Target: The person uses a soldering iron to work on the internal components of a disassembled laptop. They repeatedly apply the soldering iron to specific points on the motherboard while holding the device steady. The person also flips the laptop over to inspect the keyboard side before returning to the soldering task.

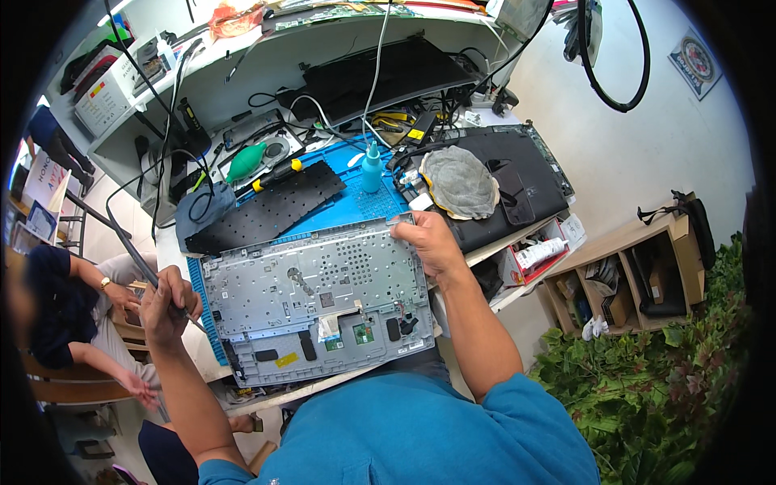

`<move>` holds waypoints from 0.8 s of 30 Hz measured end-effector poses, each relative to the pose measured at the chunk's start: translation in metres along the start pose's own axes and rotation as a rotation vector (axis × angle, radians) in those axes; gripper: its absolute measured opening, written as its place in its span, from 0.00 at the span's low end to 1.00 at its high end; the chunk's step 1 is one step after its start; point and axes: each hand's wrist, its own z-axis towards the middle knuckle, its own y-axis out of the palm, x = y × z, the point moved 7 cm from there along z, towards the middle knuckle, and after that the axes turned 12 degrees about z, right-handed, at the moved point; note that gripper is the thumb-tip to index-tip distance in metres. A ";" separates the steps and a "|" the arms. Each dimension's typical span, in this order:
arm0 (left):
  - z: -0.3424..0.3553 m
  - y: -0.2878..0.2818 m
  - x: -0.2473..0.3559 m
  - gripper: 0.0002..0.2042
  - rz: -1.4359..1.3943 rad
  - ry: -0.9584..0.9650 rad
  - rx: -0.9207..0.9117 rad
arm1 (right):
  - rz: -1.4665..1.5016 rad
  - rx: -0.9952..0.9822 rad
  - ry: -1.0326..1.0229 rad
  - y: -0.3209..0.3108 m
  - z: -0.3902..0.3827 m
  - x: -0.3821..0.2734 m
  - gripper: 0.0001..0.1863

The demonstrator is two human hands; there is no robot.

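In front of me lies a silver laptop top cover [267,295], inner side up, with small holes, metal plating and a yellow sticker. My right hand [430,241] grips its far right corner, thumb on top. Near its left side, my left hand [168,305] is closed round a dark soldering iron [144,265], its pointed tip angled down toward the cover and apart from it. Behind the cover rests a black perforated plate [271,208], with a yellow-and-black screwdriver [277,174] along its far edge. A blue bottle with a nozzle [371,170] stands on the blue mat [319,158].
A green air blower [246,162] sits at the back left. To the right, a grey cloth [459,182] lies on a black laptop part [529,162]. Cables hang over the bench. Beside me on the left sits another person [81,311]. A wooden shelf [626,283] stands right.
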 end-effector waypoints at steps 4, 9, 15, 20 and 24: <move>0.009 0.006 0.003 0.21 0.006 0.007 0.011 | -0.104 0.018 -0.014 -0.002 0.001 -0.002 0.08; 0.020 0.008 0.007 0.21 -0.014 0.017 0.043 | -0.239 0.030 0.013 0.000 0.000 -0.005 0.12; 0.029 0.024 0.022 0.19 0.038 0.000 0.087 | -0.274 0.018 -0.055 -0.014 0.007 0.002 0.12; 0.019 0.025 0.062 0.18 0.491 -0.342 -0.029 | -0.297 0.032 -0.041 -0.003 0.000 -0.006 0.09; 0.023 0.014 0.113 0.14 1.322 -0.338 0.028 | -0.293 0.037 -0.049 -0.004 -0.002 -0.007 0.09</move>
